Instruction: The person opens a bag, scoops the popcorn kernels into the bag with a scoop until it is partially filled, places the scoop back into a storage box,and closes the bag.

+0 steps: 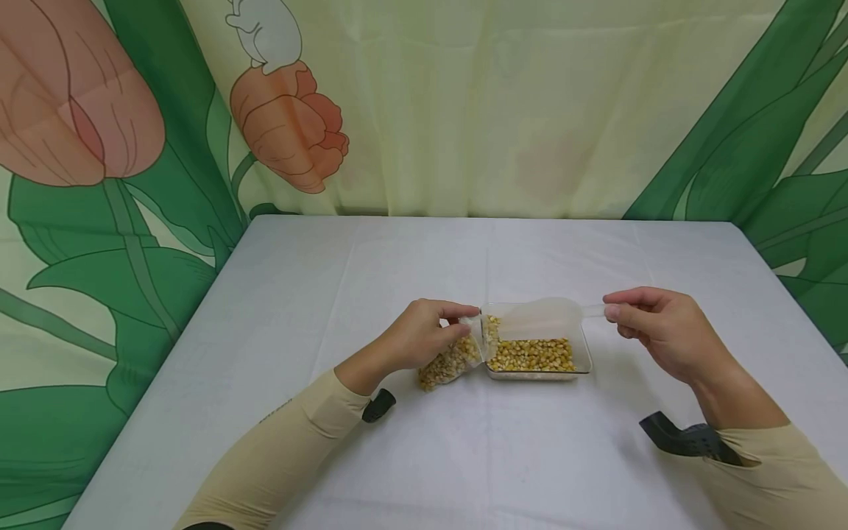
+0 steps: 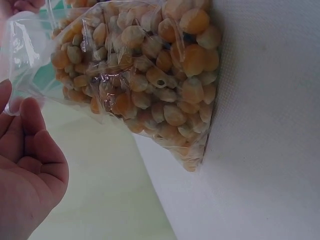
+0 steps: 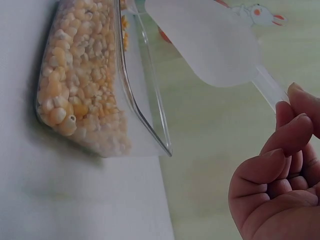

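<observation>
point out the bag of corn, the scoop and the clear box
Bag of corn (image 2: 142,75), left wrist view: middle of its filled part
Scoop (image 3: 215,45), right wrist view: middle of the bowl
Clear box (image 3: 142,142), right wrist view: bare part of its wall

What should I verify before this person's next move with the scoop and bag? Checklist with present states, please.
1. Right hand grips the scoop by its handle: ok.
2. Left hand holds the bag near its top: ok.
3. Box rests on the table: ok.
4. Kernels remain in the box: ok.
5. Scoop loaded: not ok, its bowl looks bare.
6. Bag mouth open wide enough: cannot tell.
</observation>
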